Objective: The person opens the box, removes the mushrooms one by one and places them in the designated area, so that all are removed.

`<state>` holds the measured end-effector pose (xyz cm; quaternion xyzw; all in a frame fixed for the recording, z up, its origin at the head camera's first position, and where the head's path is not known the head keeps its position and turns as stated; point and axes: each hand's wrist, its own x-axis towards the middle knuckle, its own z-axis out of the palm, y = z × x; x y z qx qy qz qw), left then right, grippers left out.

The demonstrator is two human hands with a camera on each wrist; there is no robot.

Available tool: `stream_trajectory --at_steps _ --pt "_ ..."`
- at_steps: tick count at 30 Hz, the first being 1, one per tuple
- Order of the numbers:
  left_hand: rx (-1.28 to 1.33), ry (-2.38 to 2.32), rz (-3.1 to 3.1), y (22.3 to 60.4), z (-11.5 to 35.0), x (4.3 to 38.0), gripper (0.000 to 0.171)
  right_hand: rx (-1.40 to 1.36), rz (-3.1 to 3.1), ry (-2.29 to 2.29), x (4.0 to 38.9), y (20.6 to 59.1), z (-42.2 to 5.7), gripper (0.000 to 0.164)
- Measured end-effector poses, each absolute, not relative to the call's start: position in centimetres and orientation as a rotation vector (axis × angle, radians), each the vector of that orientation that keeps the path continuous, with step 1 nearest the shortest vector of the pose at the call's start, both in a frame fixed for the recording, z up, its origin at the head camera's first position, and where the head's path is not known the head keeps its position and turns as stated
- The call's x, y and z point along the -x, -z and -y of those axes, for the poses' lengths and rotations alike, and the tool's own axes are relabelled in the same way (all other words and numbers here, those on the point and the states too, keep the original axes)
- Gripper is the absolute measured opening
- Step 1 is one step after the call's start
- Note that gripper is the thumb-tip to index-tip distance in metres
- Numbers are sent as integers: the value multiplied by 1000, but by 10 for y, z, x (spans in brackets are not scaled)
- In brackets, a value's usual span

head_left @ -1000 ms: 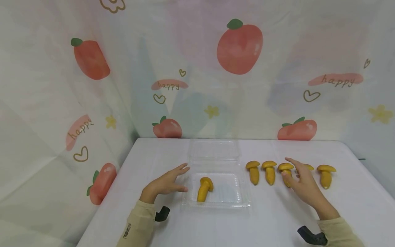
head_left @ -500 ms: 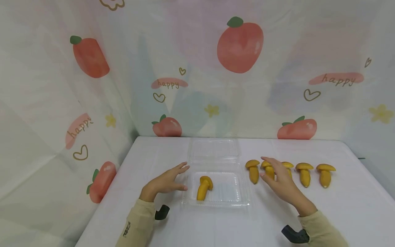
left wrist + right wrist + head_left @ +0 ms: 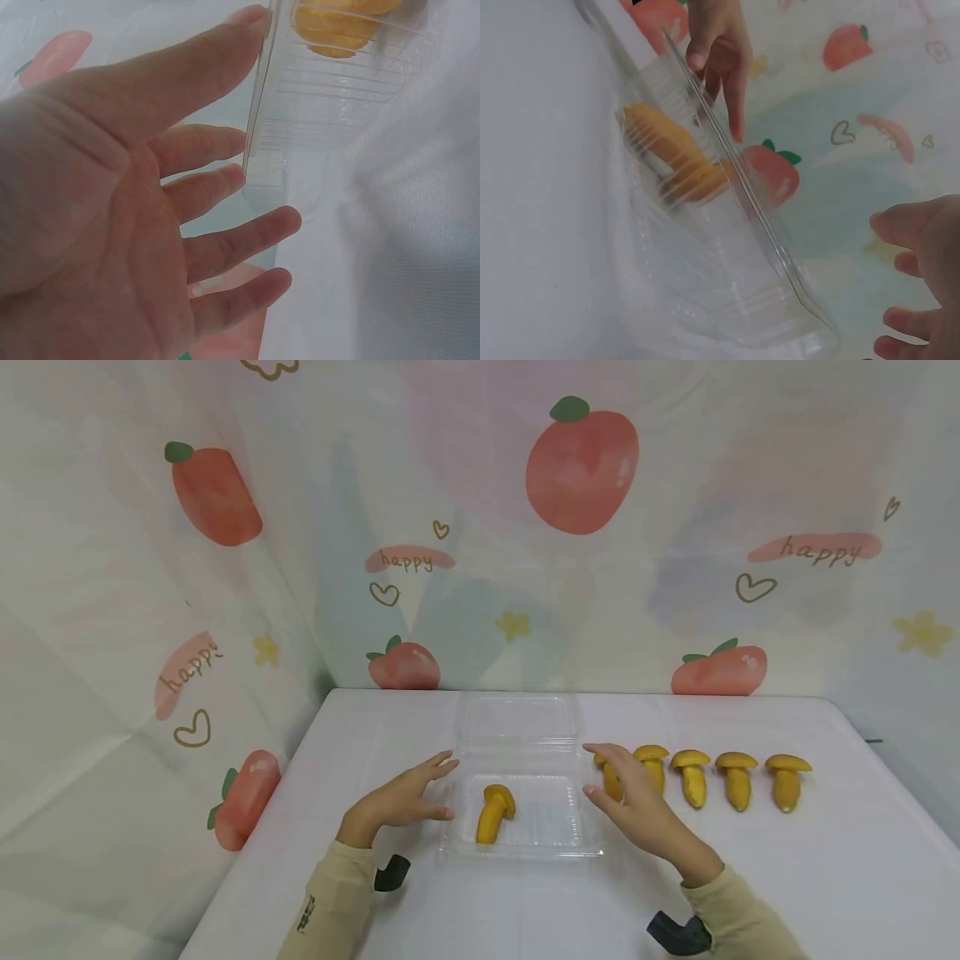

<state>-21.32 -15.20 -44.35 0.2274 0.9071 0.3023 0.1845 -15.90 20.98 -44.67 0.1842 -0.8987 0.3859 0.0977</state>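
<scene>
A clear plastic clamshell box point(image 3: 543, 810) stands on the table with its lid point(image 3: 517, 717) folded back. One yellow mushroom point(image 3: 493, 814) lies tilted in the left part of its tray. My left hand point(image 3: 396, 797) is at the box's left side, fingers spread; in the left wrist view its thumb and fingertips point(image 3: 236, 176) come right up to the rim. My right hand point(image 3: 641, 806) holds nothing, its fingers relaxed and pointing at the box's right edge. It partly hides the nearest mushrooms point(image 3: 651, 764) of a row on the right.
Several more yellow mushrooms point(image 3: 691, 777) lie side by side on the white table point(image 3: 487, 910), caps toward the back. Behind the table hangs a fruit-print curtain point(image 3: 480, 485), which also runs along the left side. A black wrist mount point(image 3: 678, 935) juts out below the right sleeve.
My right hand has moved left over the row of mushrooms, from its middle to beside the box. The left hand, box and mushrooms stay in place; the head view has tilted slightly.
</scene>
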Motion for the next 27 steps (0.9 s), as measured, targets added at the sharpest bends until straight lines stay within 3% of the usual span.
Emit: stream_trajectory --at_steps 27 --pt "-638 -845 -2561 442 150 213 83 -726 2857 -1303 155 459 -134 52"
